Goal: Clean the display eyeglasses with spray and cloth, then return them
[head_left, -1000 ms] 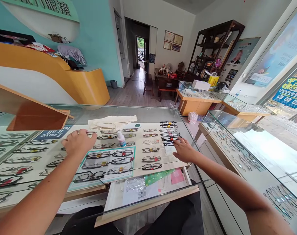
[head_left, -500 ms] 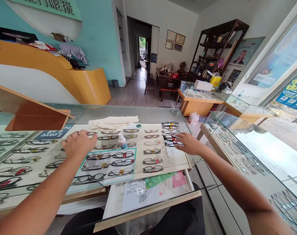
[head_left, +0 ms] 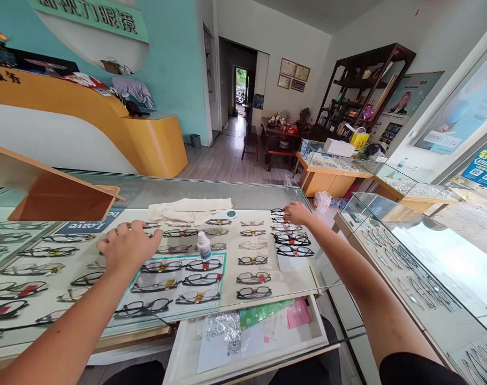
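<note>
My left hand [head_left: 129, 246] rests palm down on the glass-topped counter [head_left: 251, 190], fingers loosely bent and apart, holding nothing. Beside its thumb a pair of dark eyeglasses [head_left: 150, 226] partly shows. At the far end of the right-hand column, my right hand [head_left: 296, 213] has its fingers closed in around a pair of black-framed eyeglasses [head_left: 277, 212], partly covering it. Nearer in that column lie more black eyeglasses [head_left: 295, 251]. A small white bottle [head_left: 204, 246] stands between the hands, and a cream cloth [head_left: 187, 209] lies behind it.
Rows of eyeglasses [head_left: 253, 292] fill the counter. An open drawer [head_left: 319, 323] with papers juts out at the front. A slanted wooden board [head_left: 62, 200] stands at left. Another glass showcase [head_left: 343, 219] runs along the right side.
My right hand has moved away from me, from the near pairs to the far end of the right column, uncovering the near pairs. My left hand stays about where it was. The view has shifted slightly.
</note>
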The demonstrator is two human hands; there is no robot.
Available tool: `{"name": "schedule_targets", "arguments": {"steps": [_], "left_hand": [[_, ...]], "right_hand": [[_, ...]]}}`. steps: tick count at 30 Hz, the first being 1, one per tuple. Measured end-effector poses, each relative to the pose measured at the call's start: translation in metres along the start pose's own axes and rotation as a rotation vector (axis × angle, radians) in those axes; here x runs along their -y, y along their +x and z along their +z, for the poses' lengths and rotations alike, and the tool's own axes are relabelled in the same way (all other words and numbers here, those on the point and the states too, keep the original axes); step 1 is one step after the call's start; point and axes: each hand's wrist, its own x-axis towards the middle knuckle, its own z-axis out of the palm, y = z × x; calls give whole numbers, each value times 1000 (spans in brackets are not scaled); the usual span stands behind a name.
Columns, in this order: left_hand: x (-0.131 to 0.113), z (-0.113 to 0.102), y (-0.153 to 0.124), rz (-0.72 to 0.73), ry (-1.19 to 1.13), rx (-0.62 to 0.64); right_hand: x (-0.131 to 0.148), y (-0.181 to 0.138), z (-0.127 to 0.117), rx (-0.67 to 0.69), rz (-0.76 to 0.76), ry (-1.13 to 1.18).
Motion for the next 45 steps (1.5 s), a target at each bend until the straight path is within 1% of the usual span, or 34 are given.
{"name": "schedule_targets", "arguments": {"steps": [6, 9, 12, 15, 18, 22, 25, 29, 33, 37, 39, 42, 45], "left_hand": [[-1, 0, 0, -25, 7, 9], [-1, -2, -1, -23, 9, 14], [-2, -3, -1, -28, 7, 21], [-2, -3, -1, -37, 5, 19], [-2, -3, -2, -34, -3, 16], [-4, -3, -3, -21, -2, 13], [-4, -3, -3, -27, 9, 15], [-2, 1, -2, -20, 11, 7], [1, 5, 1, -17, 21, -10], [0, 3, 0, -29, 26, 9], [-2, 1, 0, -36, 28, 22], [-3, 0, 0, -46, 32, 26], [-3, 1, 0, -46, 35, 27]], "right_hand": [[-19, 36, 5, -10, 35, -5], [-22, 50, 4, -21, 42, -9], [-21, 56, 4, -25, 46, 5], [-23, 50, 4, -33, 55, 38], [-27, 29, 5, -53, 44, 79], [-28, -3, 9, -56, -8, 113], [-24, -13, 11, -77, -11, 118], [-19, -8, 10, -123, 8, 119], [-22, 12, 8, -172, 55, 110], [-26, 34, 9, -170, 90, 113], [-26, 39, 9, -163, 105, 121], [-24, 31, 7, -167, 113, 148], [-23, 6, 3, -139, 48, 200]]}}
